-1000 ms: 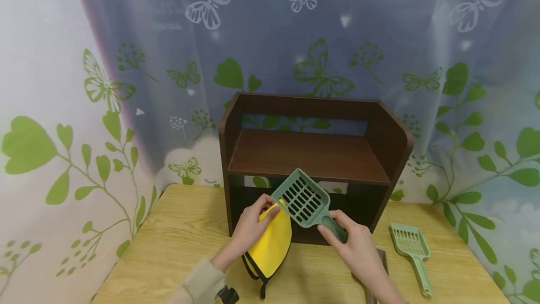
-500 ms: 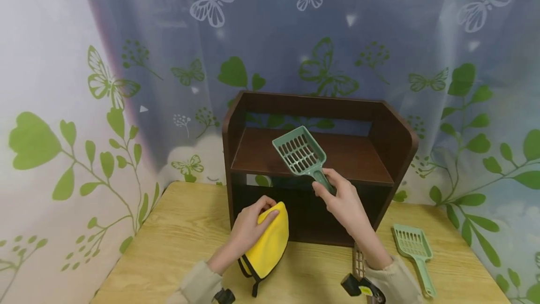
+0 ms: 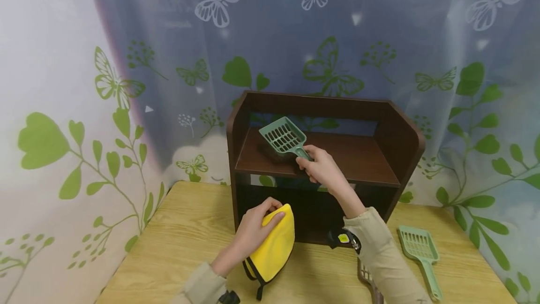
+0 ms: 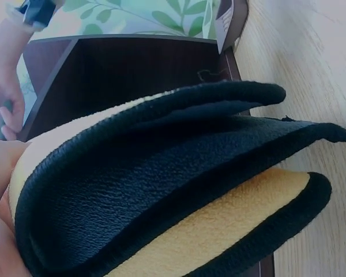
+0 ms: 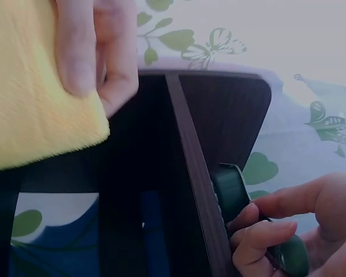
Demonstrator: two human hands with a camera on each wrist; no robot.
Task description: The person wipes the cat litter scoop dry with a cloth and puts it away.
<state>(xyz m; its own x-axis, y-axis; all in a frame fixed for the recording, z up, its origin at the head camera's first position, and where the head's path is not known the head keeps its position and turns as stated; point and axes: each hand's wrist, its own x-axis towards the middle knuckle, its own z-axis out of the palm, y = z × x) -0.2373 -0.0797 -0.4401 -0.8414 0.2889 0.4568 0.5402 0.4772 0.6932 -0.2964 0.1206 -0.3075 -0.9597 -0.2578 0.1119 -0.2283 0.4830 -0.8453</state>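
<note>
A dark green slotted litter scoop [image 3: 283, 136] is held by its handle in my right hand [image 3: 322, 169]. Its head overlaps the left part of the upper shelf in the head view. The right wrist view shows the scoop [image 5: 232, 187] edge-on beside the shelf board, fingers [image 5: 265, 236] curled round the handle. My left hand [image 3: 255, 229] pinches a yellow cloth [image 3: 276, 245] with black edging, which hangs folded in front of the lower compartment. In the left wrist view the cloth [image 4: 132, 179] shows its dark inner side and fills much of the picture.
A dark brown two-tier shelf [image 3: 316, 177] stands at the back of the wooden table [image 3: 185, 229]. On the right lies a light green scoop [image 3: 422, 252]. A brown scoop [image 3: 366, 273] lies partly hidden under my right forearm. A printed curtain [image 3: 270, 27] hangs behind.
My right hand has lifted the dark green scoop from beside the cloth, up and leftward to the upper shelf. The left hand and cloth have stayed nearly in place.
</note>
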